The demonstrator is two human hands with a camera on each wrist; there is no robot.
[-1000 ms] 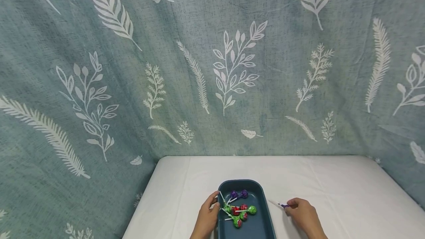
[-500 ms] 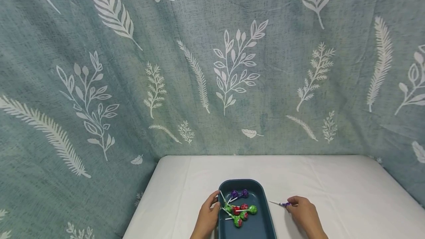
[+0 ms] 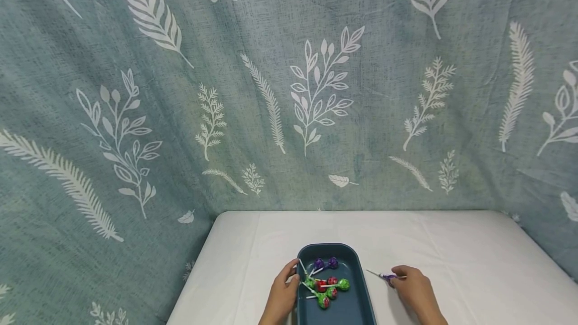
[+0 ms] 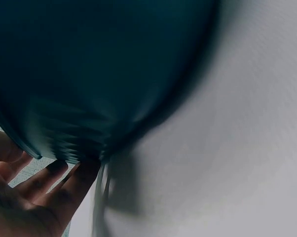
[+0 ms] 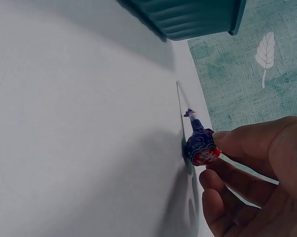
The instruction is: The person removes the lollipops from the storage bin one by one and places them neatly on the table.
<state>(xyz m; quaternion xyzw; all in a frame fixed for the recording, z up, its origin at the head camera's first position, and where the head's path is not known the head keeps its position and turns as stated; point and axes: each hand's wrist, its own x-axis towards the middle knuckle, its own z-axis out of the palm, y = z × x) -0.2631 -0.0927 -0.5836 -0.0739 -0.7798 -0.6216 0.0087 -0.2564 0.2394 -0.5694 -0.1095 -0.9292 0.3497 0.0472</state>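
Observation:
A dark blue tray (image 3: 354, 305) rests on the white table. My left hand (image 3: 281, 295) holds its left side, and the left wrist view shows the fingers (image 4: 79, 185) against the ribbed outer wall (image 4: 69, 140). Lollipops lie in the tray: purple ones (image 3: 332, 263) at the far end, green (image 3: 343, 285) and red ones (image 3: 321, 286) nearer the middle. Right of the tray, my right hand (image 3: 413, 287) pinches a purple lollipop (image 5: 203, 148) by its wrapped head, which has a red patch. Its white stick (image 3: 375, 274) points toward the tray, close over the table.
White cloth covers the table (image 3: 474, 255) on both sides of the tray. A blue-green curtain (image 3: 370, 114) with white leaf prints hangs behind the table and at its sides.
The lollipop in my right hand has turned slightly, its stick tip swinging up and away in the head view. My left hand and the tray stay in place.

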